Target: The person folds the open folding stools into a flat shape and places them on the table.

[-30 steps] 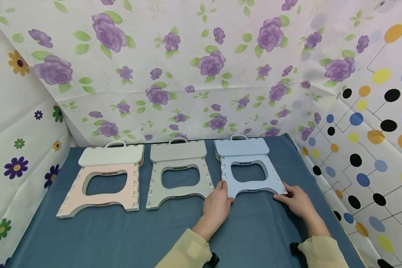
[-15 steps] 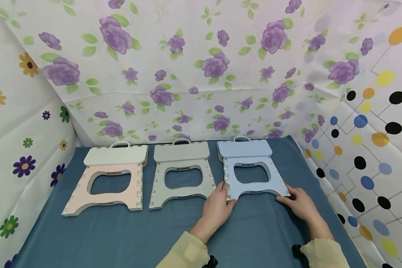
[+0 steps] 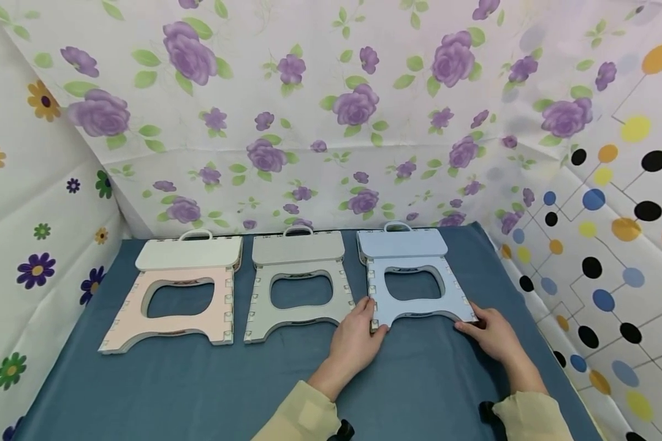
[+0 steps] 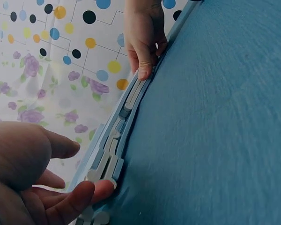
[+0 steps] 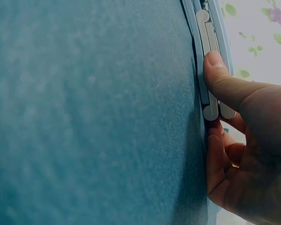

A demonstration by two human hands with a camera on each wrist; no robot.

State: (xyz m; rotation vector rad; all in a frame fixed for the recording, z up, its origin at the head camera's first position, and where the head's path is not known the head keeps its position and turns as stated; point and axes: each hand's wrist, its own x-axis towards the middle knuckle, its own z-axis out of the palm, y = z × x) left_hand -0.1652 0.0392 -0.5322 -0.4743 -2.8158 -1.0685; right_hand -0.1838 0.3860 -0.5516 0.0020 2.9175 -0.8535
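A light blue folding step stool [image 3: 405, 244] lies folded flat at the right of the row in the head view, its carry handle at the far end. At its near left corner my left hand [image 3: 355, 343] holds it, fingers along the side and thumb at the front edge. My right hand [image 3: 495, 335] grips the near right corner. In the right wrist view the thumb [image 5: 218, 70] presses the stool's grey hinge edge [image 5: 208, 42], with the other fingers curled beyond the corner. The left wrist view shows fingertips [image 4: 103, 190] against the opposite corner.
A grey-green folding stool [image 3: 298, 250] lies close to the left of the blue one. Farther left is a pink folding stool [image 3: 190, 321] with a white top. All lie on a blue cloth [image 3: 198, 392]. Patterned sheets [image 3: 320, 171] stand at the back and sides.
The head view has shifted slightly. Both hands stay at the blue stool's near corners, and the stools keep their places.
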